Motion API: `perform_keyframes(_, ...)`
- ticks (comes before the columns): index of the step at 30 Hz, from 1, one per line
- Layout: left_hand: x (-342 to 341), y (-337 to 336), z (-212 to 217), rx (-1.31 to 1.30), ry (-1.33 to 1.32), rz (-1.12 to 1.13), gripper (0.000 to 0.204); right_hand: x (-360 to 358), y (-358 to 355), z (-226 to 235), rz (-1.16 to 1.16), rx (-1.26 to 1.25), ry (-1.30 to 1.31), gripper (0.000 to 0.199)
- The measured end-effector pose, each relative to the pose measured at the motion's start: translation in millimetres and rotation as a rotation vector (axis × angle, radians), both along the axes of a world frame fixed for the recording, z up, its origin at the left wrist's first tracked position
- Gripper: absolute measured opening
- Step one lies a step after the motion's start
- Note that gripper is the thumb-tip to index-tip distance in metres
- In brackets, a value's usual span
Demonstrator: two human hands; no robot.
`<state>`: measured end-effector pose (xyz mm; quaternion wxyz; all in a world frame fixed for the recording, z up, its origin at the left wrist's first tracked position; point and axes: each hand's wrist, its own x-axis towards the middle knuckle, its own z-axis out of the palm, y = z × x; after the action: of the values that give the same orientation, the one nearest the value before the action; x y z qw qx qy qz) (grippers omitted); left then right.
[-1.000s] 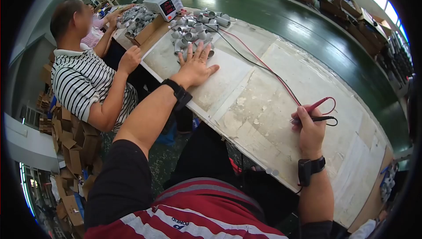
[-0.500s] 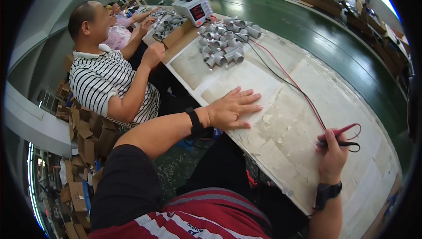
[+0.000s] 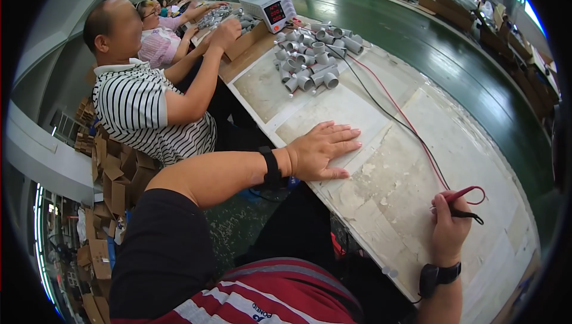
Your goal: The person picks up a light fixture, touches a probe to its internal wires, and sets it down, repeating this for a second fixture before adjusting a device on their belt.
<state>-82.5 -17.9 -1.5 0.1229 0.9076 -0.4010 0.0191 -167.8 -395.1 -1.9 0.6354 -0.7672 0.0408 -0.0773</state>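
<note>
My left hand [image 3: 325, 150] lies flat on the worn, whitish tabletop [image 3: 411, 163], fingers spread and nothing in it. Over the right end of the table, my right hand [image 3: 450, 228] is closed around two test probes, one red [image 3: 462, 194] and one black [image 3: 466, 214]. Their tips are hard to make out among the fingers. A red lead [image 3: 400, 98] and a black lead [image 3: 381, 103] run from the probes back toward a white bench power supply [image 3: 262, 7] with a lit red display. Beside it is a heap of grey tubular pipe fittings [image 3: 307, 61], apart from both hands.
Left of me a person in a striped shirt [image 3: 134, 106] sits at the table, hands over more grey fittings [image 3: 217, 17] behind a cardboard edge [image 3: 247, 41]. Other people sit beyond. Cardboard boxes [image 3: 116, 184] stack at left; a green floor [image 3: 375, 20] borders the far side.
My right hand has shifted slightly nearer me with the probes still in it. My left hand stays flat on the table. The neighbouring person's hands have moved farther over the fittings.
</note>
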Motion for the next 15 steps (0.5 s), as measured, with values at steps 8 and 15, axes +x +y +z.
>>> perform_keyframes(8, 10, 10, 4, -0.041, -0.072, -0.032, 0.069, 22, 6, 4, -0.035, 0.078, 0.13, 0.012)
perform_keyframes(15, 8, -2, 2, 0.001, -0.055, -0.004, 0.07, 17, -3, 6, 0.007, 0.118, 0.135, 0.011)
